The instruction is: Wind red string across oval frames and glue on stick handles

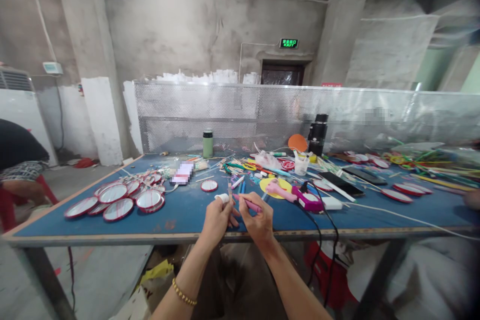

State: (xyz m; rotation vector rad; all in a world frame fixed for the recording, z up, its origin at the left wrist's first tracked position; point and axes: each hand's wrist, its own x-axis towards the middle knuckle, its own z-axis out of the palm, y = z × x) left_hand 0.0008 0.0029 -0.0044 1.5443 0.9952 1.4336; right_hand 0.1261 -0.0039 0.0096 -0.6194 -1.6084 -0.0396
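My left hand is closed at the near edge of the blue table; a white wrap covers its forefinger tip, and it pinches a short thin stick that stands upright. My right hand is closed beside it, fingers wrapped round a pink stick that points left toward the left hand. The two hands touch at the fingertips. A gold bracelet sits on my left wrist.
Several round red-rimmed mirrors lie at the left. A pink glue gun with a black cord, a green bottle, a black bottle, phones and coloured sticks crowd the middle and right. A seated person is far left.
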